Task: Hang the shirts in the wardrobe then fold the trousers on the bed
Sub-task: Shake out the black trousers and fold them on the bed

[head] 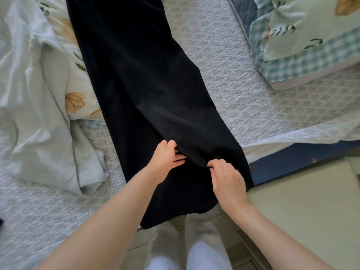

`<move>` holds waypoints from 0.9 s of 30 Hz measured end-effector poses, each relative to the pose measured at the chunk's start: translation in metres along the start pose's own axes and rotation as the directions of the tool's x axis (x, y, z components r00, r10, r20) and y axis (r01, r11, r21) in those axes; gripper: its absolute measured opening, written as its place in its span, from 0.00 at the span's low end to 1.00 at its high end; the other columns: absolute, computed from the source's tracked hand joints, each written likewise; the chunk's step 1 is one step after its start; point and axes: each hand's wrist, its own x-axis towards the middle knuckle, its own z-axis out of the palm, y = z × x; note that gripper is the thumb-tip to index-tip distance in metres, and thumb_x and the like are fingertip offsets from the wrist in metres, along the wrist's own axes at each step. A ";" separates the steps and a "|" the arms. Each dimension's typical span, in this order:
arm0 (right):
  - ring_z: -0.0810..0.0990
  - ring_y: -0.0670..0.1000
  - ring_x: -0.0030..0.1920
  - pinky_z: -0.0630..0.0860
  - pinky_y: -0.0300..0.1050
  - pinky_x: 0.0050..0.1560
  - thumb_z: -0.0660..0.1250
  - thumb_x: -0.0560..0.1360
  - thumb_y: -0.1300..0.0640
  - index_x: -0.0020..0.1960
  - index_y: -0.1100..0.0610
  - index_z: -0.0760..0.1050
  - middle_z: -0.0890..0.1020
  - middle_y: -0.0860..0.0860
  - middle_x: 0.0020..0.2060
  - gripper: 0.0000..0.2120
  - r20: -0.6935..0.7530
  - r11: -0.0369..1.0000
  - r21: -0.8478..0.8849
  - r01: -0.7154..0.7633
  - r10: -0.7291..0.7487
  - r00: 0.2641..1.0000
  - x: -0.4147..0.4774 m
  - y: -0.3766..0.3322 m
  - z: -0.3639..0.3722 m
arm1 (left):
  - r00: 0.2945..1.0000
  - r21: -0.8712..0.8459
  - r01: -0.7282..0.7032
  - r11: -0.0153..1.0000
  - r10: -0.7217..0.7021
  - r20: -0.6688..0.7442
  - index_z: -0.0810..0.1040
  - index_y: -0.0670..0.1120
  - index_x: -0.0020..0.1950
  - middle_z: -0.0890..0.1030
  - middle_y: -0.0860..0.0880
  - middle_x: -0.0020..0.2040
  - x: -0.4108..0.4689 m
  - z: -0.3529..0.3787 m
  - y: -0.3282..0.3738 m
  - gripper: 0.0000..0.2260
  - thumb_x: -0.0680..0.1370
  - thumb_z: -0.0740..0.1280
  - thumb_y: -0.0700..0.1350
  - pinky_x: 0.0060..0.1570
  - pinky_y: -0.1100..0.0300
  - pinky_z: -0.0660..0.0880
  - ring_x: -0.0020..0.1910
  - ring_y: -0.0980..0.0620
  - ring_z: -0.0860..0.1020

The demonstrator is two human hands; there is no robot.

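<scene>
While the dark trousers (148, 94) were laid lengthwise on the bed (224, 65), stretched straight away from its edge, their near end was pinched by the left grip (167, 158) and the right grip (228, 176), side by side.

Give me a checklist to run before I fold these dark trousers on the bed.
1. Right grip on the dark trousers: ok, it pinches a fold of cloth.
2. Left grip on the trousers: ok, thumb and fingers hold the cloth beside it.
3. Trousers laid out lengthwise on the bedspread: ok.
4. Near end on the bed: not ok, it hangs over the edge.
5. Far end straight: cannot tell, it runs out of the picture.
6. Left side free: not ok, the cloth lies against the floral pillow.
</scene>
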 end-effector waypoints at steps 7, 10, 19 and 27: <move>0.79 0.47 0.43 0.76 0.39 0.45 0.57 0.81 0.56 0.54 0.56 0.76 0.78 0.48 0.43 0.10 0.084 0.940 0.339 -0.035 0.007 0.996 -0.047 -0.052 -0.004 | 0.988 0.031 -0.056 0.998 0.050 0.148 0.73 0.48 0.64 0.84 0.47 0.56 -0.030 -0.028 -0.017 0.11 0.82 0.64 0.46 0.50 0.47 0.82 0.51 0.46 0.84; 0.79 0.46 0.44 0.76 0.39 0.46 0.61 0.80 0.58 0.54 0.56 0.76 0.79 0.47 0.45 0.07 0.141 0.913 0.405 -0.039 -0.021 0.990 -0.060 -0.080 0.001 | 0.983 0.218 -0.113 0.969 0.078 0.164 0.75 0.48 0.61 0.84 0.48 0.55 -0.039 -0.045 -0.028 0.13 0.78 0.69 0.39 0.50 0.49 0.82 0.51 0.50 0.84; 0.76 0.51 0.52 0.75 0.48 0.54 0.65 0.78 0.53 0.56 0.53 0.76 0.77 0.49 0.51 0.09 0.248 0.936 0.312 -0.163 0.085 0.965 -0.036 -0.078 0.011 | 0.998 0.294 -0.061 0.954 0.065 -0.004 0.77 0.46 0.58 0.83 0.49 0.53 -0.045 -0.120 -0.057 0.07 0.81 0.65 0.38 0.44 0.57 0.82 0.51 0.50 0.83; 0.65 0.62 0.66 0.64 0.54 0.65 0.66 0.76 0.43 0.71 0.59 0.64 0.68 0.59 0.66 0.30 0.294 0.795 0.010 -0.606 0.577 0.762 -0.003 -0.009 0.014 | 0.997 0.291 0.063 0.955 -0.070 0.014 0.77 0.36 0.59 0.84 0.41 0.54 -0.029 -0.124 -0.078 0.10 0.80 0.67 0.39 0.50 0.51 0.82 0.48 0.43 0.85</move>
